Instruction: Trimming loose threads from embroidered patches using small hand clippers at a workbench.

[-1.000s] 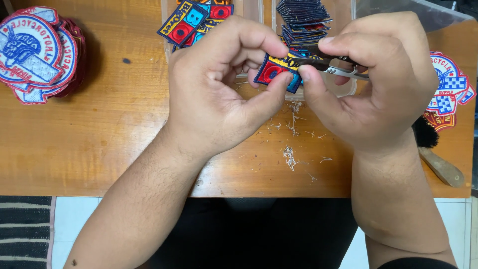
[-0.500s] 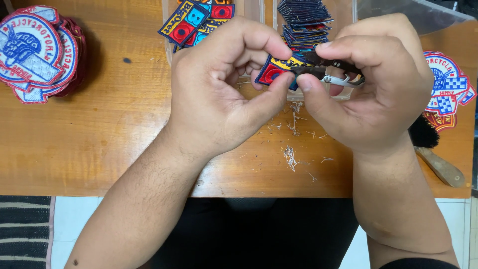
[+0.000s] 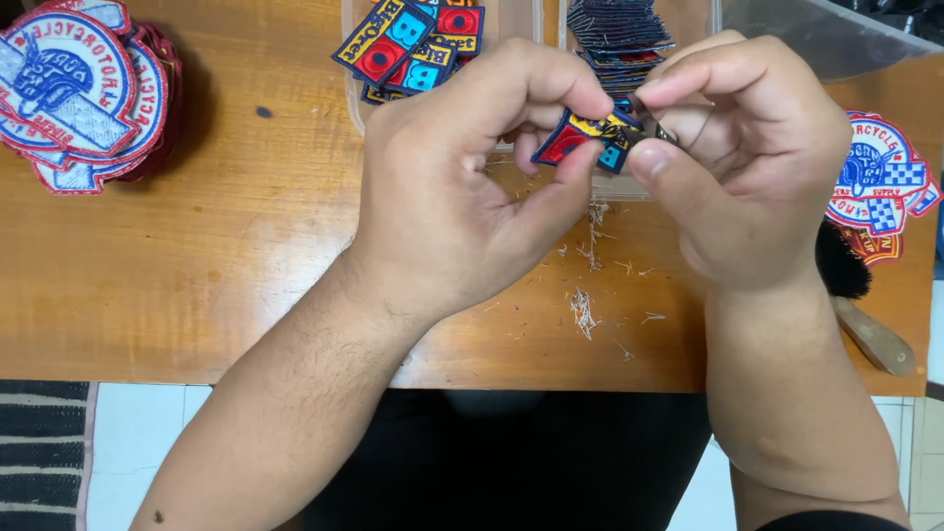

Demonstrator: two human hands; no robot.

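At the far left of the wooden table (image 3: 197,285) I see a stack of round white, red and blue embroidered patches (image 3: 84,93). Further right, at the top edge, a clear plastic tray (image 3: 352,98) holds loose rectangular patches in red, blue and yellow (image 3: 413,44). My left hand (image 3: 462,187) is above the table's middle, thumb and forefinger pinched on a small rectangular embroidered patch with red, blue and yellow fields and a dark border (image 3: 582,140), held tilted in the air just in front of the trays. Below it, short thread clippings (image 3: 585,310) lie scattered on the wood. Behind the held patch a pile of dark patches lying face down (image 3: 619,34) sits in a second clear tray. My right hand (image 3: 757,167) is closed around a small metal tool whose tip (image 3: 661,130) touches the patch's right end; I cannot tell what kind of tool. At the far right lie shield-shaped red, white and blue patches (image 3: 880,182) and a black-bristled brush with a wooden handle (image 3: 855,295).
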